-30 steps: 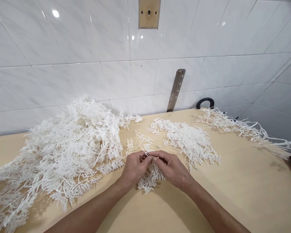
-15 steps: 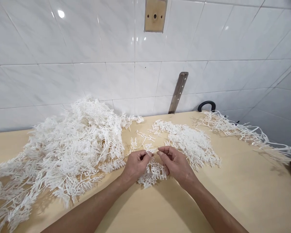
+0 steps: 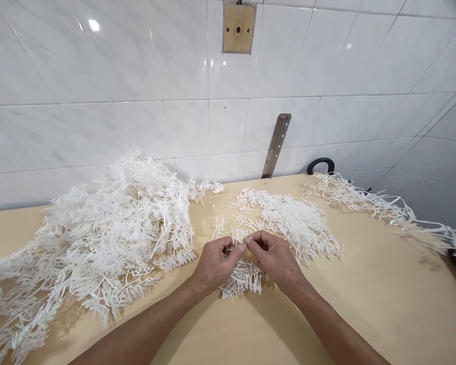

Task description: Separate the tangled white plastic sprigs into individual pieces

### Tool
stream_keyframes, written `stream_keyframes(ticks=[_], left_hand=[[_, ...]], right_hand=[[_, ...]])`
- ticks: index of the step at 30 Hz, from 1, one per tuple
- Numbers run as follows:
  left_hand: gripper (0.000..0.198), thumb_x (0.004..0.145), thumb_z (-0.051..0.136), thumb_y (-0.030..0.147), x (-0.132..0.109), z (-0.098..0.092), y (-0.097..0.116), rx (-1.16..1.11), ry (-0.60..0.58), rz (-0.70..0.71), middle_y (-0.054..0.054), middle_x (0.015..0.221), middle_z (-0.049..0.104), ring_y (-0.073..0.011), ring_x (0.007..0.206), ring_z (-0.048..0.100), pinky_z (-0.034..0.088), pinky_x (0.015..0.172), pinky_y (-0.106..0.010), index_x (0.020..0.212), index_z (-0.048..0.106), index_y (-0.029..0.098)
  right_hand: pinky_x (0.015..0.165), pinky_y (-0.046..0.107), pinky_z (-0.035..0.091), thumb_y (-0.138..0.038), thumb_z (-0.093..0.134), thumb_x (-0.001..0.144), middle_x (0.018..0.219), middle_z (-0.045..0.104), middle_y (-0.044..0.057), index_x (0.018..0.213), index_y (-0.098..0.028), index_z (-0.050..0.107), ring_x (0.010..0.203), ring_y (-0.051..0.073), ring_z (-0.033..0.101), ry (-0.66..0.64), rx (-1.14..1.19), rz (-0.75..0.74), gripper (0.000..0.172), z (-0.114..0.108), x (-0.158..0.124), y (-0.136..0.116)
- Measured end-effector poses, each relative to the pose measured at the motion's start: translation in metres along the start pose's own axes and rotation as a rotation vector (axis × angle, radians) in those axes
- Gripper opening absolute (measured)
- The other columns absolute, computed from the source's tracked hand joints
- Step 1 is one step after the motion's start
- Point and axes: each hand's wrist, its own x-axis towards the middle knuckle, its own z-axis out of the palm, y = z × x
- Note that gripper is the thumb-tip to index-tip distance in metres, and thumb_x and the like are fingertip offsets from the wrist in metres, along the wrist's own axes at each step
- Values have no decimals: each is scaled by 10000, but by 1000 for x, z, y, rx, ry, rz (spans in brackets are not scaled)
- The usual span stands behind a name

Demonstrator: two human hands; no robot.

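My left hand (image 3: 218, 264) and my right hand (image 3: 278, 259) meet over the table, thumbs and forefingers pinched almost tip to tip. Between them they grip a small white plastic branched sprig (image 3: 240, 235), mostly covered by the fingers. Directly under the hands lies a small pile of similar white sprigs (image 3: 242, 282). A few loose sprigs (image 3: 246, 221) rest just beyond the fingertips. Right of my right hand spreads a flat pile of short white pieces (image 3: 306, 228). A large tangled heap of white branched sprigs (image 3: 125, 223) stands left of my left hand.
Long, thin white stems (image 3: 368, 200) stretch along the right back edge of the wooden table (image 3: 383, 304). A black curved handle (image 3: 321, 165) rises behind them. A metal bracket (image 3: 276, 146) leans by the tiled wall (image 3: 136, 76), below a yellowed wall plate (image 3: 238, 29).
My fingertips have drawn closer together around the sprig. A loose sprig beyond the hands now lies farther right, against the flat pile. The view has shifted slightly.
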Motion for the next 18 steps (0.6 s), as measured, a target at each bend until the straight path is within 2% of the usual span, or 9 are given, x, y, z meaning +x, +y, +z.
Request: stream_keyframes(ticks=[4, 10, 15, 18], left_hand=[[435, 852, 559, 476, 1, 1, -3, -23, 90, -47, 53, 556, 306, -96, 543, 308, 235, 514, -235, 580, 377, 191], [313, 837, 585, 448, 2, 2, -2, -217, 84, -117, 10, 656, 550, -130, 609, 476, 355, 557, -233, 760, 657, 153], [279, 762, 684, 424, 4, 2, -4, -324, 141, -181, -15, 695, 635, -151, 643, 548, 412, 604, -247, 784, 700, 147], [314, 742, 710, 461, 4, 3, -7, -367, 160, -202, -4, 645, 616, -135, 593, 525, 403, 573, -243, 742, 694, 147]], right_hand=[[543, 255, 410, -477, 625, 838, 688, 630, 14, 817, -191, 683, 606, 147, 532, -9, -1, -50, 293, 4, -4, -4], [511, 244, 397, -486, 619, 842, 649, 596, 3, 804, -185, 652, 573, 140, 508, -40, 16, -7, 304, 13, -4, 5], [512, 241, 412, -436, 620, 841, 651, 593, -1, 799, -188, 642, 576, 137, 513, -47, 9, -12, 253, 16, -3, 9], [494, 237, 421, -426, 624, 833, 665, 598, -1, 790, -190, 632, 562, 130, 519, -61, 11, -10, 240, 15, -4, 7]])
